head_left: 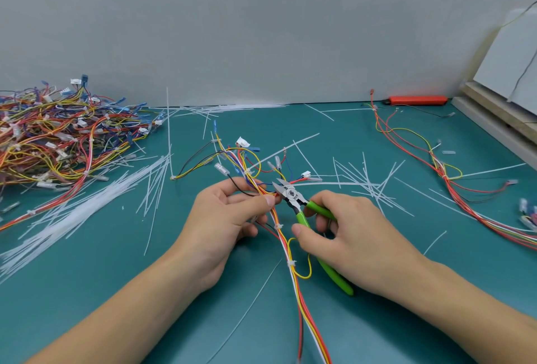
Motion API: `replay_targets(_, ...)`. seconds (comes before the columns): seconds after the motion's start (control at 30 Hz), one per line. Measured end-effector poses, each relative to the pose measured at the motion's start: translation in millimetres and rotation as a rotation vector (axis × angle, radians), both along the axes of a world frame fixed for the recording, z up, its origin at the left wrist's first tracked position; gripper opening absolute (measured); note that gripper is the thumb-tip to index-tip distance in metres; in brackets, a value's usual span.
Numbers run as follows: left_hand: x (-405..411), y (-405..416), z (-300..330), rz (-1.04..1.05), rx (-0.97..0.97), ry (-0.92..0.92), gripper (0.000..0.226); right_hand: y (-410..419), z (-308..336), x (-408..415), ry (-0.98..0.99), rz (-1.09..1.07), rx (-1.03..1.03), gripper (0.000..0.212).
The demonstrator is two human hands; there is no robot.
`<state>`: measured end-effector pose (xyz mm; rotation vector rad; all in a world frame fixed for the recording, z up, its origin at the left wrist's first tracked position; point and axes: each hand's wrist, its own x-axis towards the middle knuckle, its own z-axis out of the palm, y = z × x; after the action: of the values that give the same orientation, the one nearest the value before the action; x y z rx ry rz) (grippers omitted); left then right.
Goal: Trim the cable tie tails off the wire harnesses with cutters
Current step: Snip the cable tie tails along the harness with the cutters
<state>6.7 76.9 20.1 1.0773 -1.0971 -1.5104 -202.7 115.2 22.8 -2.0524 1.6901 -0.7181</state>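
My left hand (pixel 229 218) pinches a wire harness (pixel 293 273) of red, yellow, orange and white wires near the middle of the green mat. White cable ties (pixel 291 262) wrap the bundle below my grip. My right hand (pixel 351 235) grips green-handled cutters (pixel 302 212). Their metal jaws (pixel 281 186) point up and left, slightly apart, right beside the bundle at my left thumb. A long white tie tail (pixel 334 184) runs to the right from the jaws. The harness fans out beyond my hands into branches with white and blue connectors (pixel 242 141).
A big heap of harnesses (pixel 58 137) fills the left side. Cut white tie tails (pixel 87 203) lie scattered over the green mat (pixel 377 320). Another harness (pixel 441 171) stretches along the right. A red utility knife (pixel 415 100) lies by the back wall, a board (pixel 511 73) leans at right.
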Motion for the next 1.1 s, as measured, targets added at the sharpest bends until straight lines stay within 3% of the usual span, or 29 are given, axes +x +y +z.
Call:
replay_targets(0.17,1,-1,-1,0.001,-0.015,-0.006,0.034,0,0,1,-0.012,-0.003,-0.001,0.042)
replay_targets(0.3,0,-1,-2,-0.004,-0.022,-0.013,0.032,-1,0,-1,-0.045,0.02,-0.001,0.024)
replay_targets(0.47,0,0,-1,0.003,-0.028,-0.007,0.034,-1,2,-2,-0.1,0.041,-0.05,0.023)
replay_targets(0.67,0,0,0,-0.013,-0.031,-0.019,0.034,-6,7,0,-0.532,-0.086,0.029,0.031)
replay_targets(0.77,0,1,0,-0.024,-0.032,-0.023,0.035,-9,12,-5,-0.799,-0.147,0.143,0.053)
replay_targets(0.83,1,0,0,-0.035,-0.039,-0.024,0.031,-12,15,-10,-0.669,-0.229,0.029,0.047)
replay_targets(1.0,1,0,0,-0.044,-0.031,-0.031,0.029,-20,26,-38,0.139,-0.393,-0.436,0.027)
replay_targets(1.1,1,0,0,-0.056,-0.044,-0.056,0.02,-26,33,-53,0.223,-0.466,-0.481,0.026)
